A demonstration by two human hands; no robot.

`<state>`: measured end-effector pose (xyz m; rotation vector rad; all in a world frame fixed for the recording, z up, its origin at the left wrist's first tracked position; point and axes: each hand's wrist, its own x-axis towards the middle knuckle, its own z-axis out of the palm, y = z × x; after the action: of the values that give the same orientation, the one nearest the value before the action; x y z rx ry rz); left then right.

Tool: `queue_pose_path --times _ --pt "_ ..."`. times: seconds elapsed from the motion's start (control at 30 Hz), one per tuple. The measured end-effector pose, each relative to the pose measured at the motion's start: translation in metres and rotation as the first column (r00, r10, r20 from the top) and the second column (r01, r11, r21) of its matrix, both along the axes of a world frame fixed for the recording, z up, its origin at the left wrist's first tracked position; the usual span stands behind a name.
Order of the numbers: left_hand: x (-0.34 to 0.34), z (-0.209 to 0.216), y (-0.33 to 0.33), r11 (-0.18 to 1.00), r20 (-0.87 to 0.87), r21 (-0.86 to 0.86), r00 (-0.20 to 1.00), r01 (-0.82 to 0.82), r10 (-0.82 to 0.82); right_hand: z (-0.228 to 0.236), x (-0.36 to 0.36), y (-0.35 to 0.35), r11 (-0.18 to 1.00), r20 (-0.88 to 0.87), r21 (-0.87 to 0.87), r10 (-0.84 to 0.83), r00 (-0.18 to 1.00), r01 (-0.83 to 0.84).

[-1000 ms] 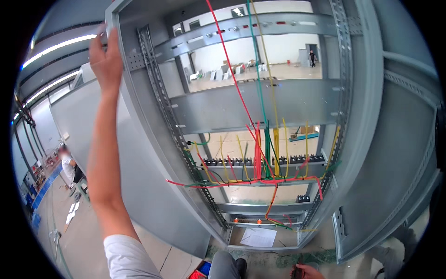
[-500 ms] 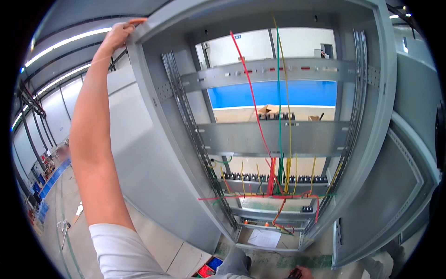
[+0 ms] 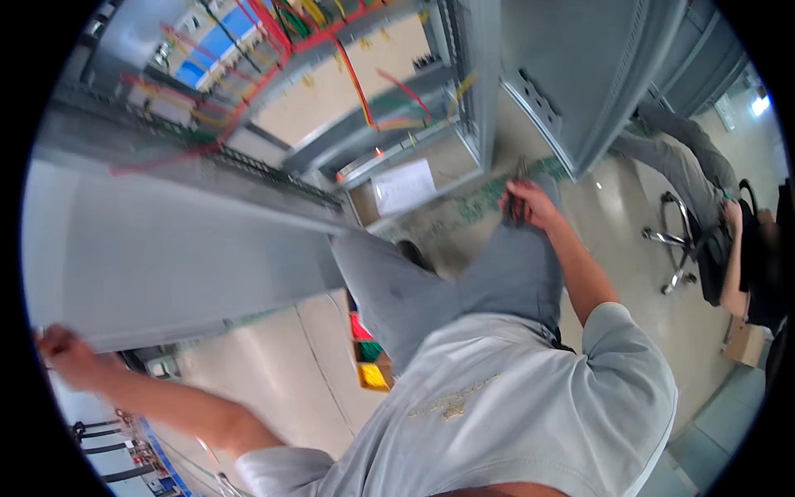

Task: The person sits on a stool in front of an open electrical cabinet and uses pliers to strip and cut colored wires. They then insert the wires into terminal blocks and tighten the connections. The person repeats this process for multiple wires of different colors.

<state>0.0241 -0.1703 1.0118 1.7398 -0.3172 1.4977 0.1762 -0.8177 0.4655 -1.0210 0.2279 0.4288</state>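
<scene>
My right hand (image 3: 537, 204) is closed round a hand tool with dark handles, apparently pliers (image 3: 513, 217), above my right thigh. The tool's narrow metal end points away from me. Out at the far left, my left hand (image 3: 70, 358) is smeared by motion, near the lower edge of a grey panel (image 3: 182, 248); its fingers cannot be made out. In front of me stands an open grey metal cabinet (image 3: 479, 91), tilted in the view. Red, green and yellow wires (image 3: 352, 79) run through it. A white paper sheet (image 3: 403, 187) lies at its bottom.
A grey cabinet door (image 3: 580, 74) hangs at the right. Beyond it another person (image 3: 704, 157) sits on a wheeled chair (image 3: 681, 236), near a cardboard box (image 3: 745, 344). A box with red, green and yellow contents (image 3: 373, 377) is on the floor by my left leg.
My left hand has left the cabinet's upper left corner and swung down to the far left. The view has tipped down, bringing my lap and my right hand with the pliers into view.
</scene>
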Motion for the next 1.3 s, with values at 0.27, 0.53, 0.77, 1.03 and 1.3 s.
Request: queue_pose_path --times 0.27,0.53,0.77,1.03,1.3 --pt "-0.035 -0.445 -0.261 -0.084 0.165 -0.973 0.398 0.213 -0.902 0.065 -0.102 0.081 0.987 0.027 -0.045 0.157 0.987 -0.155" --pt "-0.02 -0.468 -0.328 0.737 -0.644 -0.622 0.363 0.265 -0.674 0.09 -0.111 0.171 0.977 0.162 0.002 0.212 0.964 -0.215" --pt "-0.002 -0.487 -0.309 0.86 -0.805 -0.379 0.337 0.342 -0.488 0.054 -0.087 0.185 0.981 0.094 -0.172 0.104 0.99 -0.086" --pt "0.072 -0.537 -0.274 0.904 -0.918 -0.366 0.076 0.221 -0.39 -0.002 -0.023 0.205 0.951 -0.071 -0.145 0.266 0.961 -0.274" --pt "0.131 -0.627 -0.243 0.925 -0.934 -0.265 -0.312 0.272 -0.175 -0.127 0.042 0.237 0.877 -0.422 -0.209 0.319 0.849 -0.433"
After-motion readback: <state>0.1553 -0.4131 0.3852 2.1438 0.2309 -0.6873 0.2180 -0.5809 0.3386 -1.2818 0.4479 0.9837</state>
